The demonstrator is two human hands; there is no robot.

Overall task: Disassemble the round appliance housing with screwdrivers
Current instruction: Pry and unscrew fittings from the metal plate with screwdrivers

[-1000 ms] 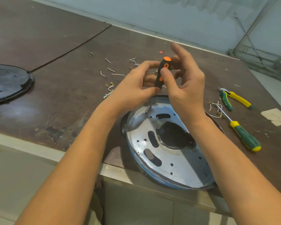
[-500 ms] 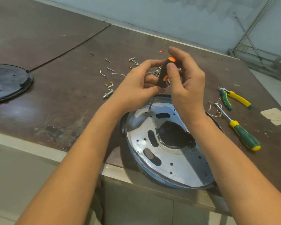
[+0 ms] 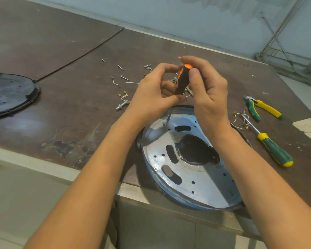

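Clock face centred on the housing, 12 pointing away from the person.

**State.** Round metal housing [image 3: 201, 184] lies flat at the near edge of the table [image 3: 61, 169]. Its 6 o'clock rim sits on the metal edge strip, possibly overhanging it; I cannot tell which. A black-and-orange screwdriver [image 3: 182, 81] stands nearly upright with its tip on the plate at about 11 o'clock. The left hand [image 3: 151, 97] pinches the lower handle with curled fingers and thumb. The right hand [image 3: 208, 94] curls round the top of the handle, thumb on its side. Whether a screw sits under the tip is hidden.

**Risks (judgement).**
- No hand holds the housing down. Turning force at 11 o'clock could spin or slide it toward the near edge, and it might tip off.
- The shaft leans a little, so the tip may ride out of the screw head and skate across the plate.
- A freed screw could fall through one of the slots or the large centre opening.

**Edges and room.**
- Loose screws [image 3: 122, 68] and a bolt [image 3: 122, 105] lie from 10 to 12 o'clock, near the left hand. An elbow swing could scatter them.
- Wire scraps [image 3: 241, 121], pliers [image 3: 262, 108] and a green screwdriver [image 3: 273, 150] lie at 2 to 3 o'clock, just beside the rim.
- A black cover [image 3: 9, 94] lies well apart at 9 o'clock. The open tabletop between it and the housing gives room to push the housing inward.
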